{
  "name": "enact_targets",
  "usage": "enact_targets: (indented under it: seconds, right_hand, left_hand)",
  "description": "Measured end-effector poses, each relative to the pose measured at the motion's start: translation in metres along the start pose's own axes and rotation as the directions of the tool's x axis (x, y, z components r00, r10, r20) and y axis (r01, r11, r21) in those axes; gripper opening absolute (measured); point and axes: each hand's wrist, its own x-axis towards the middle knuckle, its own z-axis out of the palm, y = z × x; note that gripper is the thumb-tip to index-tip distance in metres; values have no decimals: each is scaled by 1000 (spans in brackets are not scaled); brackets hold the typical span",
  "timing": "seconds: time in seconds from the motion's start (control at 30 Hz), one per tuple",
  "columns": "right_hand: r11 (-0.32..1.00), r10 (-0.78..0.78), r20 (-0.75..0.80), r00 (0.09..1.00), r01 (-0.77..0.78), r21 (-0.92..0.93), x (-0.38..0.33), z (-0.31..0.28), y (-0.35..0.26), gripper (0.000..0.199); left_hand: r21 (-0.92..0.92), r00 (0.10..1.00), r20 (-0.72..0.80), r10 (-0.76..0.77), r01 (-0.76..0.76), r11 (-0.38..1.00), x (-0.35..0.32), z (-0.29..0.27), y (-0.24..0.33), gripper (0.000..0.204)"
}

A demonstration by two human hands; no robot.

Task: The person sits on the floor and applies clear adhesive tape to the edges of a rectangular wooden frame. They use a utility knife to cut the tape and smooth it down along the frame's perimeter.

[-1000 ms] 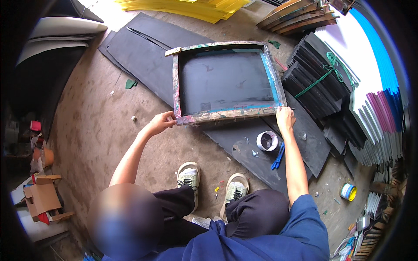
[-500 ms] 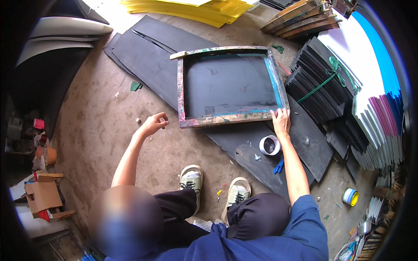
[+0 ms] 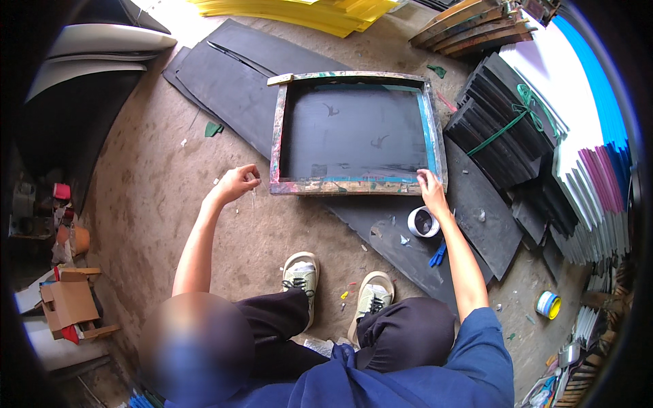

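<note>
A wooden screen printing frame (image 3: 354, 185) with dark mesh and blue tape along its inner edges lies in front of me, over black sheets (image 3: 235, 75) on the floor. My right hand (image 3: 432, 192) grips its near rail close to the right corner, fingertips over the inner edge. My left hand (image 3: 232, 186) is beside the near left corner, apart from the frame. Its fingers are curled in a pinch, and a thin clear wisp hangs below them, too faint to name. A white roll of tape (image 3: 412, 224) stands near my right wrist, with a blue object (image 3: 438, 254) beside it.
At the right is a black stack of sheets tied with green string (image 3: 500, 136), beside white, blue and purple sheets. Yellow sheets (image 3: 299, 12) lie at the far side. A yellow-and-blue can (image 3: 548, 305) stands right; a cardboard box (image 3: 69, 302) sits left.
The frame has turned slightly, its near left corner shifting left and away from me. My left hand has risen a little, and my right hand has moved slightly left with the corner.
</note>
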Motion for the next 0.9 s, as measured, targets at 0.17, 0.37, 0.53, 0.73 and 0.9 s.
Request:
enact_targets:
  seconds: [0.17,0.37,0.53,0.73,0.9]
  right_hand:
    - [992,120,126,985,-123,21,29,2,-8,27]
    - [982,188,138,972,-183,-51,36,-13,-27,15]
    - [995,18,-75,997,-25,-95,29,-78,-52,14]
    - [993,-97,-28,995,94,-78,10,-174,-126,14]
    - [997,-80,16,997,80,-6,-12,-228,-170,11]
  left_hand:
    - [24,997,-36,-63,64,998,-3,-2,-2,21]
    - [96,998,-55,-34,39,995,-21,-12,-1,21]
    - [8,993,-115,27,-26,1000,-42,-26,12,21]
    - [-72,925,-337,178,-213,974,-71,-46,42,23]
    - [32,897,-383,220,-225,974,-94,-55,73,23]
